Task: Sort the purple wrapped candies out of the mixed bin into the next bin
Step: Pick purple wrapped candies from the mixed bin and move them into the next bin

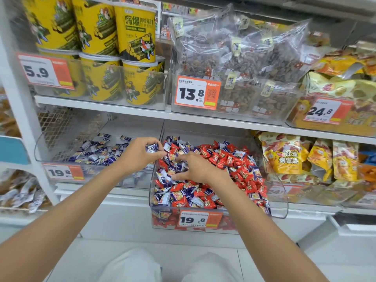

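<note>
The clear mixed bin [195, 226] on the lower shelf is heaped with red and purple wrapped candies [223, 165]. To its left stands the clear neighbouring bin [61, 159], with several purple candies [97, 153] in it. My left hand [140, 153] hovers over the wall between the two bins and pinches a purple candy [152, 147] in its fingertips. My right hand [193, 167] lies on the mixed heap with its fingers curled into purple candies near the bin's left side; what it holds is hidden.
Price tags [193, 219] clip to the bin fronts. Yellow snack bags [284, 155] fill the bin to the right. The shelf above [142, 112] carries yellow tubs [134, 33] and clear bags of dried fruit [240, 53]. A white upright [22, 98] stands left.
</note>
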Demonstrator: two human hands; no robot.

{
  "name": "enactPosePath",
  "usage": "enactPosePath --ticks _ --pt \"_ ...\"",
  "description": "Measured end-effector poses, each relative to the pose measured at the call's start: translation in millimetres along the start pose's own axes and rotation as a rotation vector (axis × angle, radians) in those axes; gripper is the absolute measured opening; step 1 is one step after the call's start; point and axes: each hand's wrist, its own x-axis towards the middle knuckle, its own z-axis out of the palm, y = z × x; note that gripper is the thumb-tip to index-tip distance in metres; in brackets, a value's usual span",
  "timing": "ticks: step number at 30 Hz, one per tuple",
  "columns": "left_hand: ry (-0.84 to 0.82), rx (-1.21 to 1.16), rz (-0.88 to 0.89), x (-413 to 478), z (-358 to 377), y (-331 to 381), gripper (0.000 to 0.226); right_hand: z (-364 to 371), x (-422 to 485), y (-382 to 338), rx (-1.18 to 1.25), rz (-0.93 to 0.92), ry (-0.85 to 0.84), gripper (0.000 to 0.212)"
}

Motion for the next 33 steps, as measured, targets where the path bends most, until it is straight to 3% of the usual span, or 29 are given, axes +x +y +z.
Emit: enactPosePath --ticks 2,8,11,14,16,19,25,33 --pt "0.015 0.018 0.003 2 -1 -8 0.004 -2 4 2 -0.034 -0.008 -0.012 0.052" --pt "0.074 0.097 0.033 0 -4 -10 0.018 -12 -12 23 0.174 -0.040 0.098 0.018" --pt "0.032 0.112 0.082 0 -4 0 0.038 -24 -34 40 0.505 0.027 0.144 0.041" --pt "-0.055 0.178 0.147 3 7 21 0.050 -34 -55 53 0.659 0.068 0.246 0.034" --pt "-0.101 0.225 0.157 9 20 33 0.047 -37 -64 63 0.763 0.074 0.286 0.020" --pt "-0.191 0.376 0.098 26 44 39 0.034 -37 -73 74 0.803 0.078 0.302 0.008" --pt "-0.328 0.510 0.034 44 92 31 0.044 -31 -80 91 0.738 0.055 0.343 0.021" --pt "-0.356 0.432 0.002 53 111 34 0.044 -25 -82 103 0.673 0.083 0.381 0.023"
